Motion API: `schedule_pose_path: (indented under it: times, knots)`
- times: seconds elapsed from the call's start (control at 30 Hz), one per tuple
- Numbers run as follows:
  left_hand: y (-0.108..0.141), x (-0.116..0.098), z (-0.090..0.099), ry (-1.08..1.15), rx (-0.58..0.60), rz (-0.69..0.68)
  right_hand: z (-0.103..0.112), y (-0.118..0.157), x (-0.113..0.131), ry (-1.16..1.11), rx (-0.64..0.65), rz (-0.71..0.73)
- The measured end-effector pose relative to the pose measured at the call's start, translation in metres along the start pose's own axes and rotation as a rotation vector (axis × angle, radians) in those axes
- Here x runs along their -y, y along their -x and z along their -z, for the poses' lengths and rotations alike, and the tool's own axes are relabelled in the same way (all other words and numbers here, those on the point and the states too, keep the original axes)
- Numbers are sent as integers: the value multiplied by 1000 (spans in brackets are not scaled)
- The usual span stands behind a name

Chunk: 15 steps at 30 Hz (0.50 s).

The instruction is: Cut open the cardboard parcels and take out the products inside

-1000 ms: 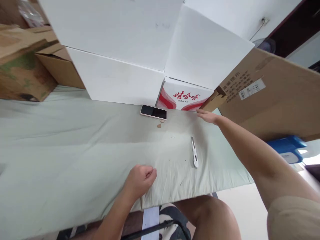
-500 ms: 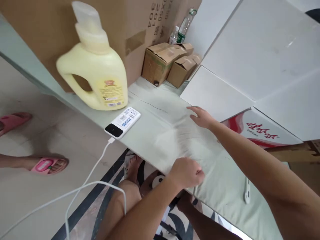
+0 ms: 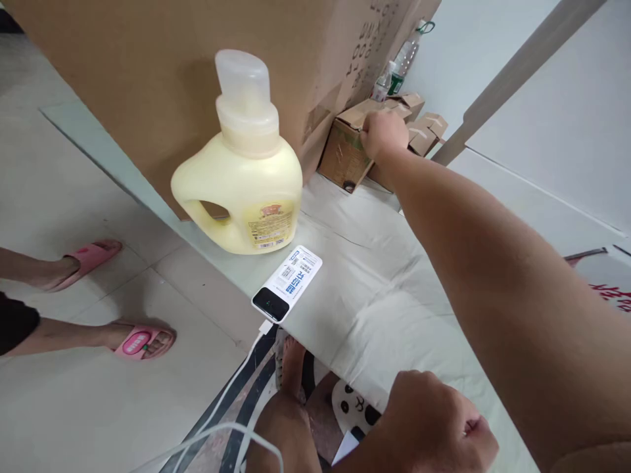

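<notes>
My right hand (image 3: 387,135) is stretched out to the far end of the cloth-covered surface (image 3: 374,315). It is curled closed in front of the small cardboard boxes (image 3: 345,154). Its fingertips are hidden, and I cannot tell whether it touches a box. Low in the view, my left hand (image 3: 436,420) is a fist near the surface's front edge. Whatever it may hold is hidden. A white power bank (image 3: 297,270) with a dark display lies near the edge, a white cable (image 3: 241,368) plugged into it. Behind it stands a pale yellow detergent bottle (image 3: 246,184) with a clear cap.
A large cardboard box (image 3: 148,79) rises behind the bottle. Two plastic bottles (image 3: 407,56) stand past the small boxes. White panels (image 3: 557,125) line the right side. Another person's feet in pink sandals (image 3: 142,343) are on the floor at left.
My right hand has gone from lying spread on the cloth to the small boxes and is now curled. My left fist sits lower in view. The camera view has shifted.
</notes>
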State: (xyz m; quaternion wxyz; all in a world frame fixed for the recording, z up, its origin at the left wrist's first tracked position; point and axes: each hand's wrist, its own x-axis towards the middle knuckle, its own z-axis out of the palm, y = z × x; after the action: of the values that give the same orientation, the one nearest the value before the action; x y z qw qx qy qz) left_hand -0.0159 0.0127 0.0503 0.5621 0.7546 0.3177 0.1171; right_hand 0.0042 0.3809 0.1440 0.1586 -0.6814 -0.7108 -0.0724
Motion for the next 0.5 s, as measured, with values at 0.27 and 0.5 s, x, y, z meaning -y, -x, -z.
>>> schedule_pose_path:
  times: [0.27,0.5]
  knots:
    - [2,2,-9,39,-88,6,4,16,-18,144,-67,-7]
    - [-3,6,-15,124,-220,-117,17,75,-80,-9,-187,112]
